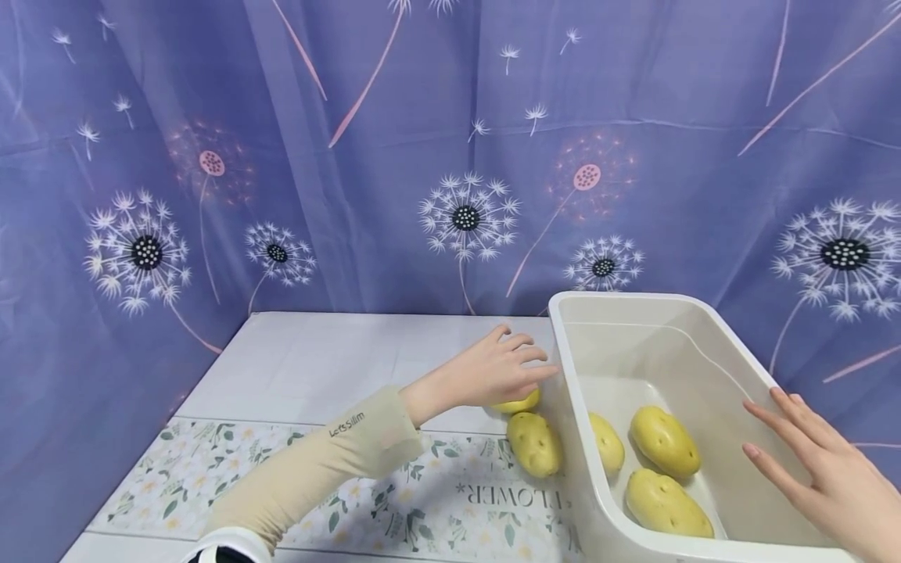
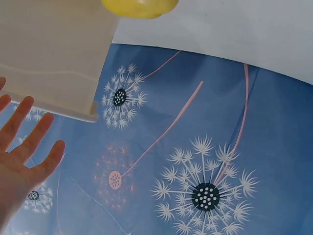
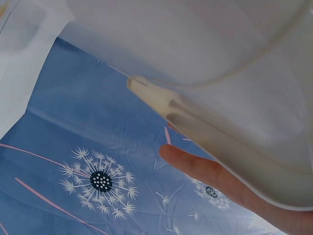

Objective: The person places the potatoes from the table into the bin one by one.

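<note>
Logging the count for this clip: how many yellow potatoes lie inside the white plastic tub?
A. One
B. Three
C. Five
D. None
B: the head view shows three yellow potatoes inside the white plastic tub, with two more outside on the table by the left hand.

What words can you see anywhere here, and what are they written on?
"Let'sSlim" is on the beige sleeve of the left arm; its small letters are a little unsure.
"FLOWER*" is printed on the flowery mat, seen upside down, with its first letter partly hidden by the white tub.
No other words or numbers show.

Three potatoes in tub
</note>
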The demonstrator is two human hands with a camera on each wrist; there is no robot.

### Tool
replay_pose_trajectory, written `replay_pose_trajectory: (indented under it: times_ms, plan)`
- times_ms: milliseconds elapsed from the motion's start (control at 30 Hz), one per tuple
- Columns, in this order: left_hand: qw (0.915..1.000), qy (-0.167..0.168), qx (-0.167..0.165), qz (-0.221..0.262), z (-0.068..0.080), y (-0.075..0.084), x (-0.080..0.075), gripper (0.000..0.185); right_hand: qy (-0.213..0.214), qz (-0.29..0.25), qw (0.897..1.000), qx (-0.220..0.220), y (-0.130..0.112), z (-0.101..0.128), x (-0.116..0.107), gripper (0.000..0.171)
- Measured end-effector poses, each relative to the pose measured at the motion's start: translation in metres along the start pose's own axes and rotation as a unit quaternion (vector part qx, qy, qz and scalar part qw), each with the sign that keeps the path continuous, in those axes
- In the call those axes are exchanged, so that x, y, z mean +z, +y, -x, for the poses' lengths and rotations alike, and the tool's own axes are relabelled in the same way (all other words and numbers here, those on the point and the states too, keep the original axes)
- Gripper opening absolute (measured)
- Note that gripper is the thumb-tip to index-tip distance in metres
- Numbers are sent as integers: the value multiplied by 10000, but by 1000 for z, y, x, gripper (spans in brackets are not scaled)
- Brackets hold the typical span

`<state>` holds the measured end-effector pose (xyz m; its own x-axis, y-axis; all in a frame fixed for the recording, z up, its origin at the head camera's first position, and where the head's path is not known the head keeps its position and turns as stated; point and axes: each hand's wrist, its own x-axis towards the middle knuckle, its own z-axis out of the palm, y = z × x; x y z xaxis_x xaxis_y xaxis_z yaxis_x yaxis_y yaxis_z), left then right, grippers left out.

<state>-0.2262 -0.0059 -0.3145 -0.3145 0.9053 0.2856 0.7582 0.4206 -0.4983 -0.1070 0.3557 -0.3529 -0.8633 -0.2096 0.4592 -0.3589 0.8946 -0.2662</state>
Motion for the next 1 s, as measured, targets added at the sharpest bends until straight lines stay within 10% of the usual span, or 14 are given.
replay_pose_trajectory:
  times_ms: [1000]
  plan:
    - [10000,28,42,-73,32,10,20,31,79,-86,9999,-56,1,1,1,53]
